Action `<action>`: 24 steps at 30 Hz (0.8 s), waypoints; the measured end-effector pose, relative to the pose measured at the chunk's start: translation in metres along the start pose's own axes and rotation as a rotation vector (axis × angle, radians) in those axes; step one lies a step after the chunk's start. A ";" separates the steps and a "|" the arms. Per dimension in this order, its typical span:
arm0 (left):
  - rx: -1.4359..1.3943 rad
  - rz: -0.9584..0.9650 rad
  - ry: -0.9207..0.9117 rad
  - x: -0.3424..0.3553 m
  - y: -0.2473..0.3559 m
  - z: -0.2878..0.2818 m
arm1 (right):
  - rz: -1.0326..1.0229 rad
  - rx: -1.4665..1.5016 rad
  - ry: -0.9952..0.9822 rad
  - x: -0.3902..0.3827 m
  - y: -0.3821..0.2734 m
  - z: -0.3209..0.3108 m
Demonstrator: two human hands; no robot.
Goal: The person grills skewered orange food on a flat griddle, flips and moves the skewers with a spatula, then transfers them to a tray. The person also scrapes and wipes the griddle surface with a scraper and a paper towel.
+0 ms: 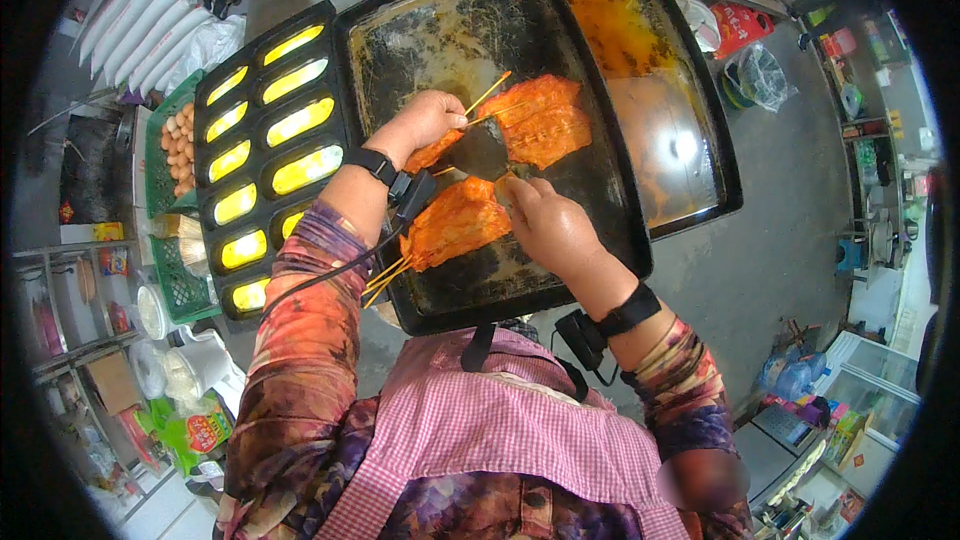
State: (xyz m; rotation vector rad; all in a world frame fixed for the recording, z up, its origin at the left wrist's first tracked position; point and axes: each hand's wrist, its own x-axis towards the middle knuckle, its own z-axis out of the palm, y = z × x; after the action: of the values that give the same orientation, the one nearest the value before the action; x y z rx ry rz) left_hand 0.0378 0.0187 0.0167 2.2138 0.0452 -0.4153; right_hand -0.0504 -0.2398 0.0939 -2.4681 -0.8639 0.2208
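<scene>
I watch the left hand [437, 120] pinch a thin wooden stick [490, 92], fingers narrowed round it, a small red-orange meat piece [437, 150] just below. The right hand [545, 218] is curled, its fingertips at the right edge of the lower meat slab [455, 223]; I cannot tell whether they grip meat or something else there.

Both hands work over a black, square-cornered tray [460, 20], its metal floor scuffed and stained brown. In it lie the lower slab, flat and glossy with marinade, and the upper slab [548, 125], wrinkled and wet-looking, farther right. Bare pale sticks [385, 283] poke from the lower slab's near-left end across the rim.

To the right I see a second dark tray [725, 202] holding a shiny amber liquid [615, 25]. To the left, a black mould [258, 162] has two rows of oblong wells with a smooth yellow filling [302, 122]; beyond it, a green plastic crate [155, 180] holds rounded brown eggs [178, 150]
</scene>
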 end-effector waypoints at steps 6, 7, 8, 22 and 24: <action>0.055 0.009 0.108 -0.001 -0.003 -0.006 | 0.073 -0.112 -0.174 0.006 0.003 0.013; 0.055 0.008 0.134 -0.001 -0.004 -0.007 | 0.068 -0.104 -0.160 0.006 0.002 0.013; 0.033 0.001 0.138 0.000 -0.006 -0.008 | 0.062 -0.098 -0.147 0.005 0.002 0.012; -0.217 -0.074 0.350 -0.030 -0.016 -0.036 | 0.028 -0.054 -0.141 0.007 -0.008 0.027; -0.298 -0.088 0.389 -0.035 -0.015 -0.038 | -0.053 -0.014 -0.067 0.010 -0.009 0.029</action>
State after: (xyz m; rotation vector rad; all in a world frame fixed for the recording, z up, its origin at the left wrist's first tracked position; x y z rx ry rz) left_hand 0.0128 0.0611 0.0376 1.9699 0.3887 -0.0154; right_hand -0.0566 -0.2158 0.0739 -2.4597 -0.9604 0.2813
